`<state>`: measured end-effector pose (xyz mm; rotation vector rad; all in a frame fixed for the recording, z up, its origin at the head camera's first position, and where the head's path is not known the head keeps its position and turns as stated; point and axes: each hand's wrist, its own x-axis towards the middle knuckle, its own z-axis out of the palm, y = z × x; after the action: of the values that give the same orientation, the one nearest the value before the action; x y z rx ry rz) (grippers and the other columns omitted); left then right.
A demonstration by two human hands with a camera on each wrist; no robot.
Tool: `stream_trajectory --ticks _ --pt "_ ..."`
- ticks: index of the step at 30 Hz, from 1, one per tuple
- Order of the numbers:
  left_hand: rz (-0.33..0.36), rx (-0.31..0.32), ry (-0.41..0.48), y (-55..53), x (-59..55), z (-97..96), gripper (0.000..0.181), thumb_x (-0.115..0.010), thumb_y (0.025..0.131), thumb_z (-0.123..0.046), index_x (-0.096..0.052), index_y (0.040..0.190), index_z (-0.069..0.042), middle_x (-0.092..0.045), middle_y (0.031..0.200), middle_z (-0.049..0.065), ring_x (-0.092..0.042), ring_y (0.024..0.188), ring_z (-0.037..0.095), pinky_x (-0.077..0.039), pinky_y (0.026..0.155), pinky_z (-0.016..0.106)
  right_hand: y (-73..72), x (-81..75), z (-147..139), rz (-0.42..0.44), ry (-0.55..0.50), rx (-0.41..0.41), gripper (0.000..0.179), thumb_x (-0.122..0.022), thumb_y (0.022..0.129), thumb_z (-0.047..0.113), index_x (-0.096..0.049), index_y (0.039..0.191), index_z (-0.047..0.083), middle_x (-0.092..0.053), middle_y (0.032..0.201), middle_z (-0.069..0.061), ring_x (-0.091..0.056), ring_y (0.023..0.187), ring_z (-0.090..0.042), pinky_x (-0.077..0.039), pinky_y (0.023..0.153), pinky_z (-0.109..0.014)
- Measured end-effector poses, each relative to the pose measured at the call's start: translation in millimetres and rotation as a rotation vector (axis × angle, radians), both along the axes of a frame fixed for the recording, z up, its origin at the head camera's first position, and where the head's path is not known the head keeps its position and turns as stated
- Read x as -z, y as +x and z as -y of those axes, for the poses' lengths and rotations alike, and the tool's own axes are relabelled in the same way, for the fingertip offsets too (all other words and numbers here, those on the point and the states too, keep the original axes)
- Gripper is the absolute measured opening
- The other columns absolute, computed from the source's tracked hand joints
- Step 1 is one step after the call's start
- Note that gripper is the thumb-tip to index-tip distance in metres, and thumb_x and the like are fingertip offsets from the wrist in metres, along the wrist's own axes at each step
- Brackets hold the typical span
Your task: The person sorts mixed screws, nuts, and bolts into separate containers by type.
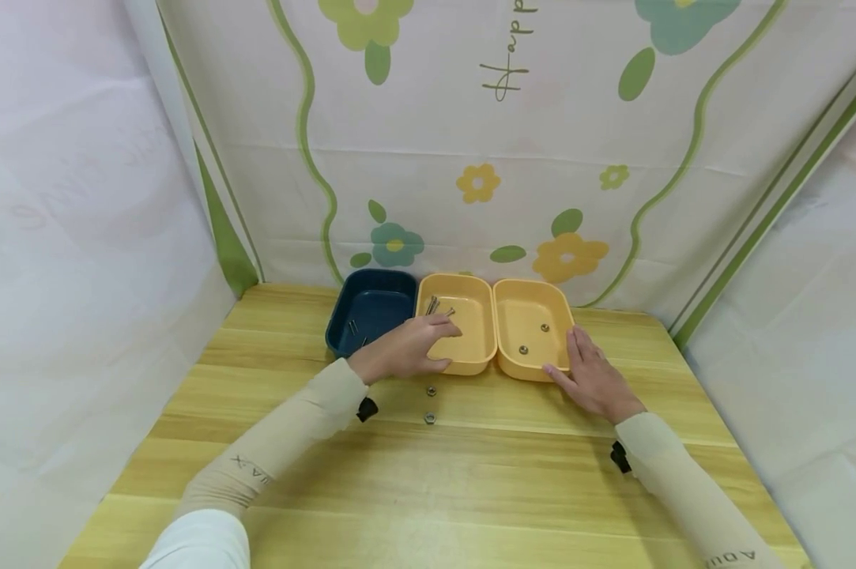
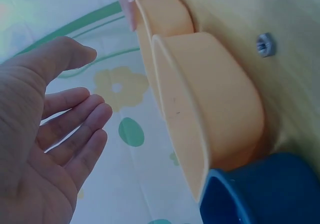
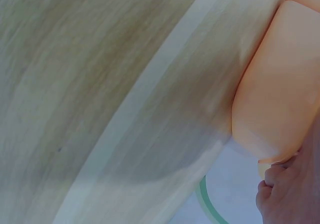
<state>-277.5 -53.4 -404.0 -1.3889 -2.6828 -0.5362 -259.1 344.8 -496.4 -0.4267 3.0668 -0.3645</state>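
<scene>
My left hand is over the near left part of the middle yellow tray, its fingers apart and loosely bent. The left wrist view shows nothing in that left hand. Several screws lie in the middle tray, partly behind the hand. My right hand rests against the near right corner of the right yellow tray, fingers extended along its outer side and thumb by the front rim. Two nuts, one a far nut and one a near nut, lie in that tray.
A dark blue tray with a few screws stands at the left of the row, touching the middle tray. Two loose nuts, a farther one and a nearer one, lie on the wooden table. A printed cloth hangs behind.
</scene>
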Motion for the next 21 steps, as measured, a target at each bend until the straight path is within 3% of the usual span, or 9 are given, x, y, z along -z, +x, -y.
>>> stream_trajectory --ticks 4,9,15,21 --pt "-0.025 0.021 -0.01 9.3 10.1 9.6 0.04 -0.078 0.095 -0.02 -0.07 0.131 -0.004 -0.071 0.13 0.01 -0.071 0.117 0.023 -0.06 0.101 0.033 -0.5 0.7 -0.1 -0.002 0.007 0.0 0.102 -0.038 0.108 0.065 0.001 0.165 -0.011 0.003 0.174 -0.032 -0.004 0.163 -0.051 -0.015 0.129 -0.068" --pt "0.036 0.04 -0.012 16.2 25.3 19.5 0.04 -0.079 0.094 -0.016 -0.07 0.13 -0.001 -0.072 0.127 0.013 -0.072 0.113 0.026 -0.062 0.098 0.035 -0.2 -1.1 -0.4 0.0 0.003 0.001 0.102 -0.038 0.108 0.064 0.0 0.165 -0.011 0.004 0.174 -0.032 -0.002 0.163 -0.05 -0.015 0.129 -0.068" --pt "0.114 0.05 -0.04 18.5 46.8 24.1 0.04 -0.077 0.096 -0.014 -0.069 0.131 0.003 -0.072 0.126 0.017 -0.072 0.112 0.028 -0.062 0.097 0.037 0.9 -2.8 0.1 0.003 0.0 0.002 0.102 -0.039 0.108 0.064 0.001 0.165 -0.011 0.003 0.174 -0.032 -0.002 0.163 -0.05 -0.014 0.129 -0.068" --pt "0.169 0.013 -0.08 15.7 66.0 23.1 0.043 -0.077 0.096 -0.017 -0.068 0.135 0.0 -0.072 0.13 0.011 -0.069 0.116 0.02 -0.06 0.101 0.035 0.6 -0.4 0.3 0.002 0.0 0.006 0.103 -0.039 0.108 0.065 0.001 0.165 -0.011 0.003 0.174 -0.032 -0.002 0.163 -0.05 -0.015 0.129 -0.067"
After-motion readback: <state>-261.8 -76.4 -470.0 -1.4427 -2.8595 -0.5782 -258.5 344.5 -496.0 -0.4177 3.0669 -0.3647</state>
